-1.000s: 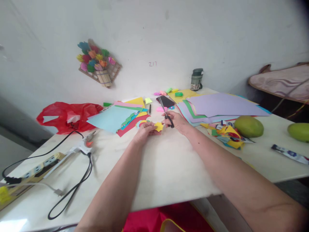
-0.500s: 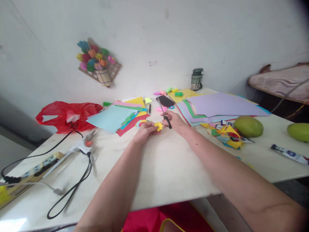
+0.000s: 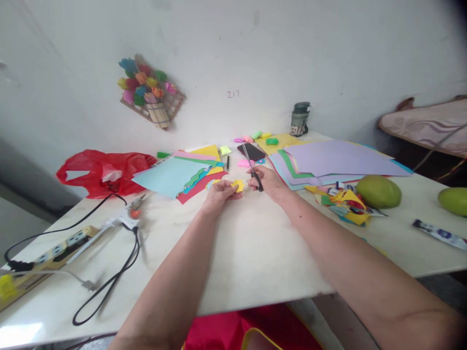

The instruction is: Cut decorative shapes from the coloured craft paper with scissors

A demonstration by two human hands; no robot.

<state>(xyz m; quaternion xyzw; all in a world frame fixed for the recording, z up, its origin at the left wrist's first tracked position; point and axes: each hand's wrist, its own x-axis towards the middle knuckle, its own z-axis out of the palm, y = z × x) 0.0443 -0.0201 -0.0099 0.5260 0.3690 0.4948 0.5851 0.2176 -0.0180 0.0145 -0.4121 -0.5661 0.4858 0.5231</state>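
Observation:
My left hand (image 3: pixel 221 193) pinches a small yellow paper piece (image 3: pixel 239 185) over the middle of the table. Just right of it, my right hand (image 3: pixel 268 181) is closed on dark-handled scissors (image 3: pixel 258 181), whose blades point up and away from me. A small gap separates the scissors from the yellow piece. Behind the hands are a dark phone (image 3: pixel 251 151), a pink item (image 3: pixel 245 163) and a black pen (image 3: pixel 228 163). Part of a round paper cutout shows behind my left fingers.
Coloured sheets (image 3: pixel 168 176) and a red bag (image 3: pixel 105 170) lie left, with a glue gun (image 3: pixel 127 216) and power strip (image 3: pixel 62 248) nearer. On the right are a lilac sheet stack (image 3: pixel 335 158), paper scraps (image 3: pixel 346 204), green fruit (image 3: pixel 378 191) and a tube (image 3: pixel 440 234).
My right hand and the scissors have shifted slightly away from the yellow piece. My left hand still holds the piece, now turned a little. The whole view has moved slightly.

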